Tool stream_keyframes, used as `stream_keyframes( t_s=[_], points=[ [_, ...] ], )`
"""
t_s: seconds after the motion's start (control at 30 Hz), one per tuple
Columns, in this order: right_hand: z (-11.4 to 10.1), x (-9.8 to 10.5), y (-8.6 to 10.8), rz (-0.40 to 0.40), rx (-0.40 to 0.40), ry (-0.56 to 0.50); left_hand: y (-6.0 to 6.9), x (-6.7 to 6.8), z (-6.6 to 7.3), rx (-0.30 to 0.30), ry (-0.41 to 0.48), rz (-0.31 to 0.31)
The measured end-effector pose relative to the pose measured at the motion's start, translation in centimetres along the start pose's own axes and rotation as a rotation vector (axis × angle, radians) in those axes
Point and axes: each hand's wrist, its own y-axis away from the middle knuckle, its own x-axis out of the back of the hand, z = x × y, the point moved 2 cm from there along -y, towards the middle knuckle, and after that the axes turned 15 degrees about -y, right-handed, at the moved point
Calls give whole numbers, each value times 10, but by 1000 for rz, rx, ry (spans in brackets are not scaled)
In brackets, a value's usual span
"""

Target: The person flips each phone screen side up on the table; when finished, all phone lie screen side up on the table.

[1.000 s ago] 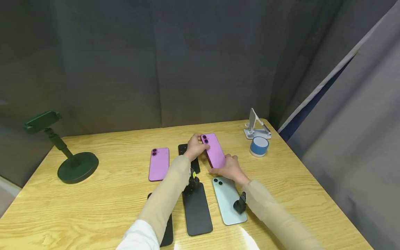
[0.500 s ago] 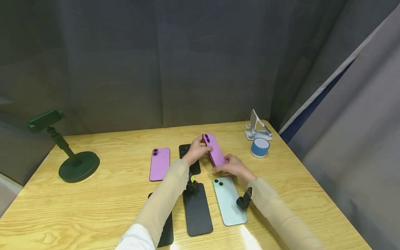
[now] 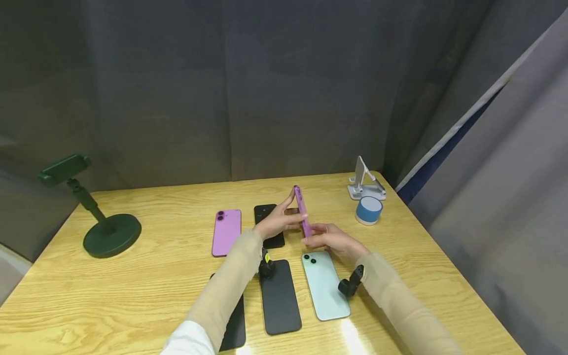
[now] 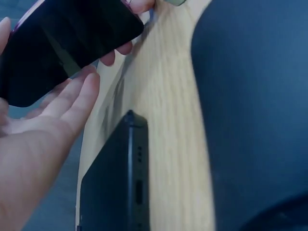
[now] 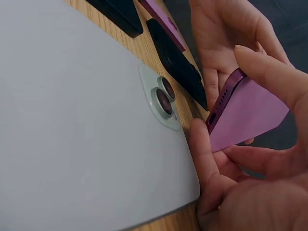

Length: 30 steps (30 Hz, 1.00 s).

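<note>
Both hands hold a pink-purple phone above the table, tilted up almost edge-on in the head view. My left hand grips its upper and middle part from the left. My right hand pinches the lower end, by the corner with the port and speaker holes seen in the right wrist view. Its dark screen faces the left wrist camera, while the pink back shows in the right wrist view. A mint-green phone lies camera side up below the right hand. Partly under the left hand is a black phone.
Another pink phone lies to the left. Two dark phones, one central and one partly behind the left forearm, are nearer. A green stand is far left; a silver stand and blue-white cylinder stand at the right.
The held phone has turned from showing its broad pink back to nearly edge-on. My left hand has shifted slightly lower, with its fingers more spread. The phones on the table stay put.
</note>
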Motion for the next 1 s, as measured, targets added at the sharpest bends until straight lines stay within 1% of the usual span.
stream_keyframes(
  t_s=[0.17,0.3,0.37,0.53,0.6,0.63,0.7,0.8,0.87,0.93,1.0],
  points=[
    [1,0,0,-33,-2,21,2,0,-6,8,50,11],
    [0,-2,1,-35,8,48,3,-1,-10,7,71,30],
    [-2,-3,1,-25,10,47,3,-1,-10,2,70,43],
    [-5,-6,0,-11,1,2,6,-1,-8,0,50,90],
    [-7,-8,0,-5,5,11,7,-2,-7,3,42,108],
    [-8,-9,1,-1,20,29,7,-2,-7,7,37,115],
    [-9,-11,2,28,82,132,8,-3,-7,3,16,129],
    [-12,-13,3,129,214,359,8,-4,-6,-12,-7,152],
    [-13,-15,4,210,291,476,8,-5,-5,-14,-17,176],
    [-14,-15,4,263,355,508,9,-6,-3,-14,-28,202],
    [-16,-15,3,300,410,493,9,-6,-2,-11,-43,227]
  ],
)
